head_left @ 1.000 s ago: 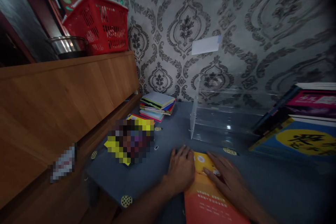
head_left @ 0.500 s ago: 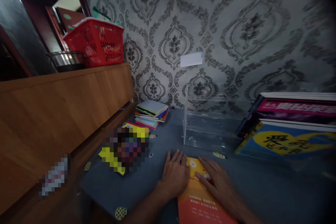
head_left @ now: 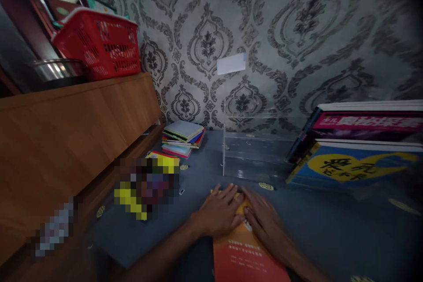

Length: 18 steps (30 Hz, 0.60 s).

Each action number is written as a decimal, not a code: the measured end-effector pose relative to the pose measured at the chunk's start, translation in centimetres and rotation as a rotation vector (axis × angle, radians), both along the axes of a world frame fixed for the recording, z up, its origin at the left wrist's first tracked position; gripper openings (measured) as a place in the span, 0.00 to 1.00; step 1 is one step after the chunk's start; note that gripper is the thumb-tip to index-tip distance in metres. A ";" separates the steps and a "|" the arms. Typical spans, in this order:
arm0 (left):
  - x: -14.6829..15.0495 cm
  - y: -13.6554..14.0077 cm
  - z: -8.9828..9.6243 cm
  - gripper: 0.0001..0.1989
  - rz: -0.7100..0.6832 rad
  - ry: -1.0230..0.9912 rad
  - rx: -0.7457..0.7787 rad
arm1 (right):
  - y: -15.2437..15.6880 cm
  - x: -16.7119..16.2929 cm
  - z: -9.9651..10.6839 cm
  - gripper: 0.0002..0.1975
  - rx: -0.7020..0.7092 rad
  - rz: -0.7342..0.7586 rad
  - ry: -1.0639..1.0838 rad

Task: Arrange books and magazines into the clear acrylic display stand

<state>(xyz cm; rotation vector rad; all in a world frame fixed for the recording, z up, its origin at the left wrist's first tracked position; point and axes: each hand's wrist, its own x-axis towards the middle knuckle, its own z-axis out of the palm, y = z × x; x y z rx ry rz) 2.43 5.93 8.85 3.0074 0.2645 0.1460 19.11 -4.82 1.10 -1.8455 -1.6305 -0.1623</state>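
Note:
An orange-to-red booklet (head_left: 246,257) with white print lies on the dark table, its near end cut off by the lower border. My left hand (head_left: 221,211) rests flat across its upper left part, fingers stretched toward the wall. Against the booklet's right side lies my right hand (head_left: 262,218), also flat, with its thumb over the cover. The two hands nearly meet at the top and hide most of the upper cover. Beyond them stands a clear acrylic rack (head_left: 251,165), which holds a blue and yellow book (head_left: 350,165) and a pink and black book (head_left: 366,122) at its right.
Several stacked books (head_left: 183,134) sit near the wall. A blurred-out yellow-edged item (head_left: 148,185) lies at the table's left. On the wooden cabinet (head_left: 76,123) stand a red basket (head_left: 114,46) and a metal pot (head_left: 59,69). The patterned wall bears a white label (head_left: 231,64).
My left hand has slid from the booklet's left edge onto its upper cover, closer to my right hand. The view has turned slightly, shifting the scene left and mostly up.

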 end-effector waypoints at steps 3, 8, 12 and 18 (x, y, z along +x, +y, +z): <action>0.4 0.2 0.1 0.29 -0.067 -0.003 -0.004 | -0.2 0.0 0.0 0.27 0.019 0.002 0.019; 0.6 0.3 -0.2 0.29 -0.063 -0.028 -0.046 | -0.4 0.1 0.1 0.26 0.011 0.010 0.008; 0.6 0.1 -0.5 0.30 -0.008 -0.056 -0.095 | -0.4 -0.1 0.2 0.25 0.001 0.019 -0.013; 0.2 -0.4 -0.6 0.31 0.104 -0.055 -0.151 | -0.6 -0.3 0.1 0.26 -0.114 -0.035 -0.071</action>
